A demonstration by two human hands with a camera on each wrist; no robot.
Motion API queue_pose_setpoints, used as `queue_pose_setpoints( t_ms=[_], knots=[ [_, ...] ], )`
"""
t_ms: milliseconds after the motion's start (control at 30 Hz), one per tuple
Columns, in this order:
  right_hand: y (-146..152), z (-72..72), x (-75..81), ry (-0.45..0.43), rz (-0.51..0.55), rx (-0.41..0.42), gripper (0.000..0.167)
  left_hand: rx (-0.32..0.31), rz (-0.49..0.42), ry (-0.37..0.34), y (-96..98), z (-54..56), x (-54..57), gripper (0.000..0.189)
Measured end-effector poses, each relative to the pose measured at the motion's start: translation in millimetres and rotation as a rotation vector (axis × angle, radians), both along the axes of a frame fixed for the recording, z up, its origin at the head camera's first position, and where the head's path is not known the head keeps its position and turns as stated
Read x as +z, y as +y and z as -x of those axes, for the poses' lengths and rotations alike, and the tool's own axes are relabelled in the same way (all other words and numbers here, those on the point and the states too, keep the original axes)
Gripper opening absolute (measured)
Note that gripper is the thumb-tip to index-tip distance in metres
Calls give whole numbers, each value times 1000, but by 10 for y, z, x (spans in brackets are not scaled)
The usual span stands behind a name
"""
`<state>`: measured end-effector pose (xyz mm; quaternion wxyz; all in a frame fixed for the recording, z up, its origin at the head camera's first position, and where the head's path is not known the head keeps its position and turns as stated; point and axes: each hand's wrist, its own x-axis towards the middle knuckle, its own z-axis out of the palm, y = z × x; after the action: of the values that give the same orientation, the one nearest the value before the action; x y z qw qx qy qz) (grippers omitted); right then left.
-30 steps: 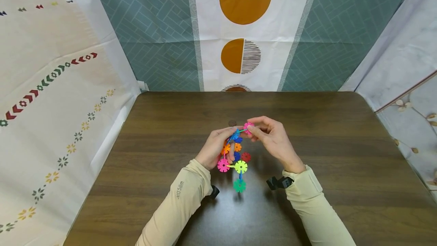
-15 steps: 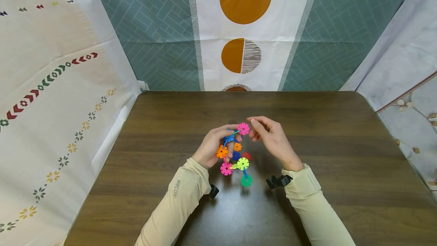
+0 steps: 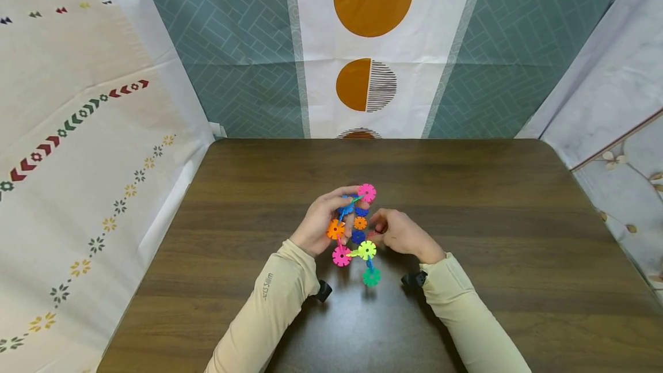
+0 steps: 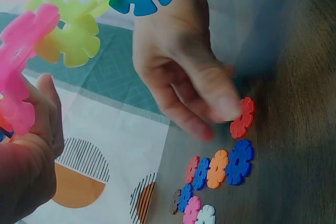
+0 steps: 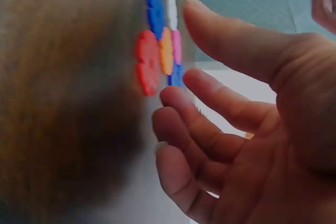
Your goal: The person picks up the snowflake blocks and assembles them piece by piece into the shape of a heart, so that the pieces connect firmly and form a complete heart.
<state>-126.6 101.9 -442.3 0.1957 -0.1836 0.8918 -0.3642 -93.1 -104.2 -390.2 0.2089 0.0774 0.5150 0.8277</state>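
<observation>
My left hand (image 3: 313, 229) holds a chain of notched plastic flower discs, linked edge to edge. It includes a pink disc (image 3: 366, 193), an orange disc (image 3: 335, 229), a lower pink disc (image 3: 341, 256), a yellow-green disc (image 3: 367, 250) and a green disc (image 3: 370, 277) hanging at the end. My right hand (image 3: 401, 236) is low over the tabletop, beside a loose red flower disc (image 5: 148, 62). Thumb and fingers are apart in the right wrist view, with nothing pinched. The left wrist view has the thumb overlapping the edge of the red disc (image 4: 243, 119); contact is unclear.
More loose discs lie on the brown wooden table (image 3: 248, 212), including a blue one (image 4: 240, 162), an orange one (image 4: 217, 169) and a white one (image 4: 206, 215). Patterned cloths (image 3: 243, 45) hang behind the table and at both sides.
My right hand has let go of the pink disc at the chain's upper end and come down toward the loose red disc. The left hand and chain have shifted slightly left.
</observation>
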Motion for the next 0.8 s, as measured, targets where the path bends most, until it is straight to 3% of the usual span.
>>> queue_pose_setpoints(
  t_ms=[167,400,533,667,800],
  knots=[
    [-71,-26,-44,53,-80,19,32,5,-6,-8,-8,-2,3,36],
    [-70,-26,-48,55,-87,-4,36,2,-11,-2,-9,-4,3,35],
    [-38,-14,-58,38,-82,-5,24,-6,-15,9,-6,-9,4,35],
    [24,-5,-33,48,-5,-30,8,-9,-20,5,-5,-14,5,35],
    [99,0,54,143,188,-113,11,-5,-22,1,-3,-12,5,35]
  ],
)
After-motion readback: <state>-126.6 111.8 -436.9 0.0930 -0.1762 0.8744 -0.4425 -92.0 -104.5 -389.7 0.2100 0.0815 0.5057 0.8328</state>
